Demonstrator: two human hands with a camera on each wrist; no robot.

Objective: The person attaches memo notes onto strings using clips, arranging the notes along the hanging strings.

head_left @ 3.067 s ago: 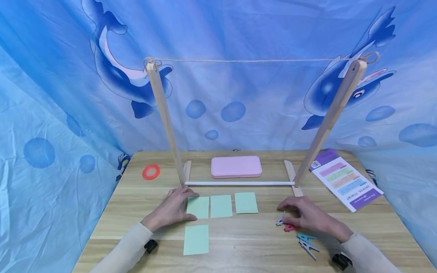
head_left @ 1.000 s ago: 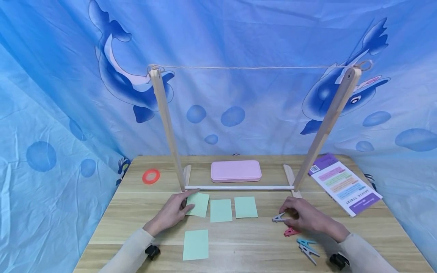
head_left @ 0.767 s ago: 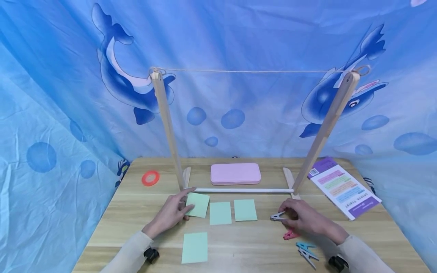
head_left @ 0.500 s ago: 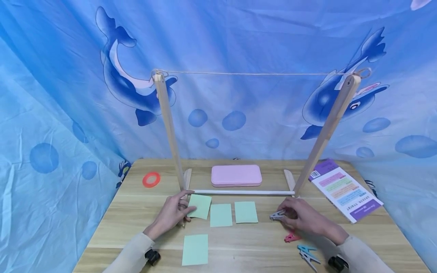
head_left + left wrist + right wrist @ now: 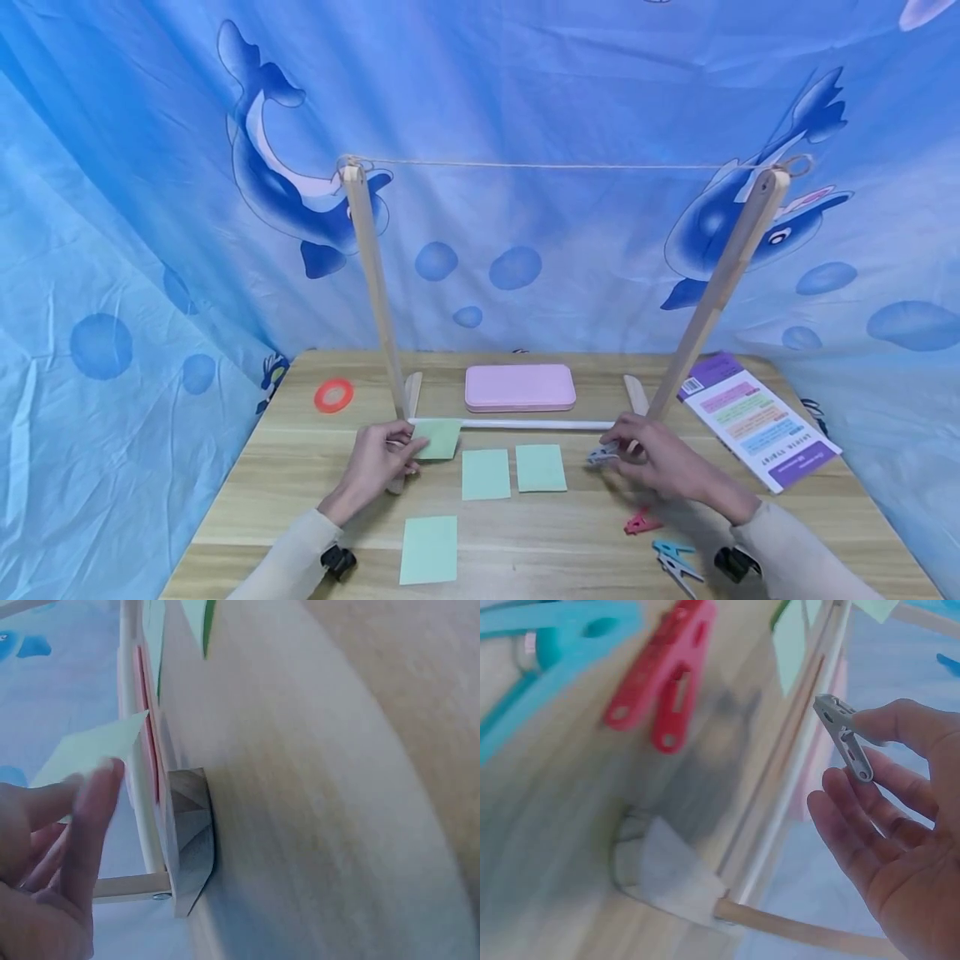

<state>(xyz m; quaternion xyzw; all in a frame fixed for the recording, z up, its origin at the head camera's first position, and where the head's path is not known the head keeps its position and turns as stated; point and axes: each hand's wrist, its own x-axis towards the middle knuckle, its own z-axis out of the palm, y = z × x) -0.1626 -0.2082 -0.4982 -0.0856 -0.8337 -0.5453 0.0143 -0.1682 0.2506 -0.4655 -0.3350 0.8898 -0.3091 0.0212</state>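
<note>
My left hand (image 5: 377,462) pinches a pale green paper square (image 5: 438,439) between thumb and fingers; the left wrist view shows that paper (image 5: 94,750) raised off the table. At the right, my right hand (image 5: 660,461) holds a grey clothespin (image 5: 602,454) between thumb and forefinger. In the right wrist view this grey clothespin (image 5: 845,735) is up off the tabletop, its other fingers loosely bent. Two more green squares lie side by side, one (image 5: 486,475) left and one (image 5: 541,468) right. Nearer the front lies another green square (image 5: 428,550).
A wooden frame has a left post (image 5: 372,283), a right post (image 5: 716,292), a string (image 5: 555,166) across the top and a white rod (image 5: 540,424) below. Red (image 5: 642,522), turquoise (image 5: 672,548) and grey clothespins (image 5: 679,573) lie at right. Pink case (image 5: 520,387), tape ring (image 5: 333,396) and purple-white packet (image 5: 761,421) lie behind.
My left hand has taken hold of the leftmost green square and lifted it. My right hand has picked up the grey clothespin and raised it away from the red one.
</note>
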